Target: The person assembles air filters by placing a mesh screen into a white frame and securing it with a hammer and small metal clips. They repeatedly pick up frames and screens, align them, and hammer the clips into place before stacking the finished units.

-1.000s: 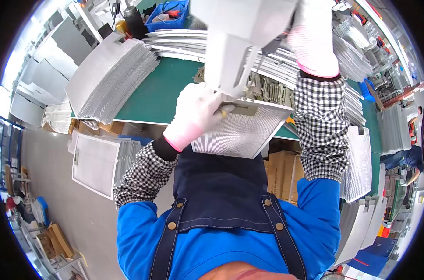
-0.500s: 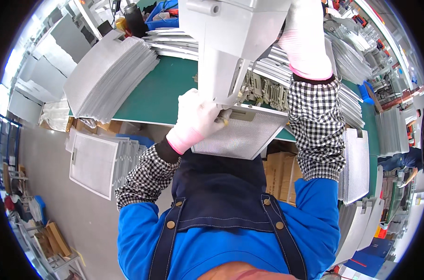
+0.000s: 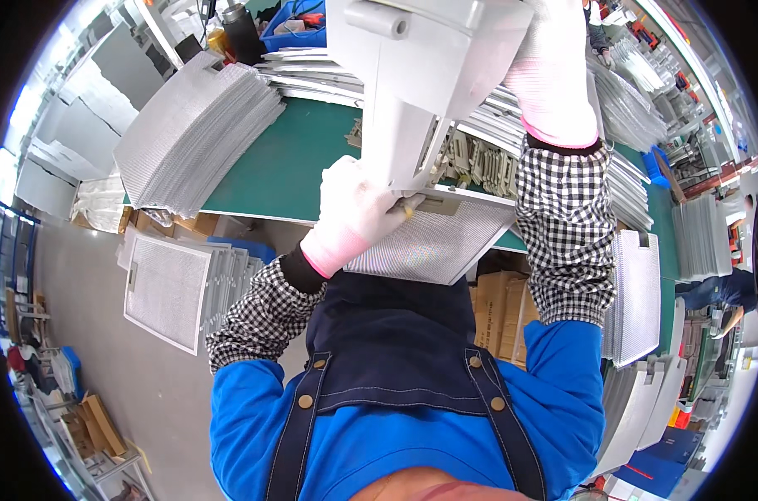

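Note:
A white-gloved left hand, mine, is closed at the top edge of a framed metal mesh filter panel, its fingertips beside a slot in the frame. The panel tilts over my lap against the bench edge. Just above it, a large light-grey machine housing tapers down to the panel's edge and hides part of the left fingers. My right hand, gloved in white with a pink cuff, reaches up along the housing's right side. Its fingers are hidden behind the housing or beyond the upper edge, so its grip cannot be made out.
On the green bench stands a stack of mesh panels at left. Small metal latch parts lie behind the held panel. A blue bin and a dark bottle stand at the back. Cardboard boxes sit beneath.
The grey housing appears slightly further right and lower in view. My left hand has shifted a little to the right at the panel's edge; the panel has barely moved.

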`<state>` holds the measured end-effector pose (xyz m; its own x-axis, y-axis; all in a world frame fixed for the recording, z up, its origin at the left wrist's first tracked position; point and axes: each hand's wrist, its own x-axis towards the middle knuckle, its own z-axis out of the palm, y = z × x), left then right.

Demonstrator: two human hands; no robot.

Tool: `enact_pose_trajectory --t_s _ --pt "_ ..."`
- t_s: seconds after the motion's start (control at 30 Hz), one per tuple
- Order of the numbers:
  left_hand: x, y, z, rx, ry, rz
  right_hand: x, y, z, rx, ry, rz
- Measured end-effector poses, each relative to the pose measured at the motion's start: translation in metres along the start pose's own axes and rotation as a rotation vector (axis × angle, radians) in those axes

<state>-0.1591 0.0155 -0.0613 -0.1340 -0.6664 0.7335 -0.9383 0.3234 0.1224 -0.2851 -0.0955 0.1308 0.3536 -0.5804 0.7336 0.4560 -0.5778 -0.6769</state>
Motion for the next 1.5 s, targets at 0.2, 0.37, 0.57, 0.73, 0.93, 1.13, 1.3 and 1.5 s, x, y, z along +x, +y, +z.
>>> enact_pose_trajectory --t_s 0.2,0.37,0.57,0.73,0.93,1.13,1.3,1.5 --pt "-0.015 -0.019 0.027 -0.087 -0.021 -0.007 0.004 0.023 -0.019 -0.219 -0.1 -0.273" --pt "-0.022 -0.021 0.025 -0.244 -0.085 0.067 -0.016 0.045 0.0 -0.049 -0.012 -0.007" --pt "-0.004 -0.001 -0.005 -0.354 -0.05 0.11 -0.031 0.053 0.004 -0.052 0.043 0.098" --pt "-0.026 -0.017 0.013 -0.027 -0.106 0.115 -0.033 0.056 0.007 -0.045 0.088 0.136" --pt "-0.018 -0.028 0.003 -0.202 0.223 -0.224 -0.006 0.009 -0.024 0.116 0.044 0.185" --pt "-0.132 -0.038 0.035 -0.829 -0.095 -0.924 0.021 -0.019 -0.092 -0.231 -0.062 0.113" --pt "-0.104 -0.052 0.014 -0.723 0.087 -1.116 -0.016 0.104 -0.312 -1.402 0.19 0.284" --pt "-0.072 -0.089 -0.092 -0.622 0.596 -1.123 -0.04 0.227 -0.425 -1.624 0.356 1.041"
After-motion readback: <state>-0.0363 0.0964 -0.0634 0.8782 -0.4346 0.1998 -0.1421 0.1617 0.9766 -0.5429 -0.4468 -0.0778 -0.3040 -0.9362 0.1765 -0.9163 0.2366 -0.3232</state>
